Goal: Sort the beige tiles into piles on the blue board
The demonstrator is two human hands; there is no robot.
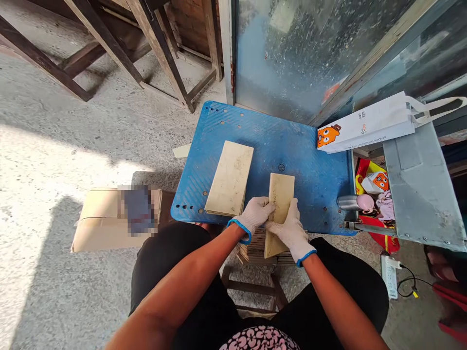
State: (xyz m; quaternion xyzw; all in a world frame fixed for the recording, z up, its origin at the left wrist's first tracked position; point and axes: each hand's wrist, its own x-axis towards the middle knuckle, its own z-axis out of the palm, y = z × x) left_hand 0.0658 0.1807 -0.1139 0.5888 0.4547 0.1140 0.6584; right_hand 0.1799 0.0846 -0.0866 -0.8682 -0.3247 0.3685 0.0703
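Observation:
Both my hands wear white knit gloves with blue cuffs. Between them is a pale yellow rectangular board [282,187], reaching over the near edge of a blue table [292,141]. My left hand [255,213] grips the board's left edge. On the opposite side, my right hand [292,231] holds it with the thumb lying across its face. To the left, a short stack of similar pale boards [231,175] lies on the table. Below the held board, in front of my lap, stands a taller stack of thin brown-edged boards [251,248], partly covered by it.
A white paper bag [365,124] lies at the table's right. Beside it are a metal flask [348,202] and an open drawer with wrappers. A flattened cardboard box [105,233] is on the floor at left. A power strip [389,277] sits at right. Wooden trestles [164,53] stand behind.

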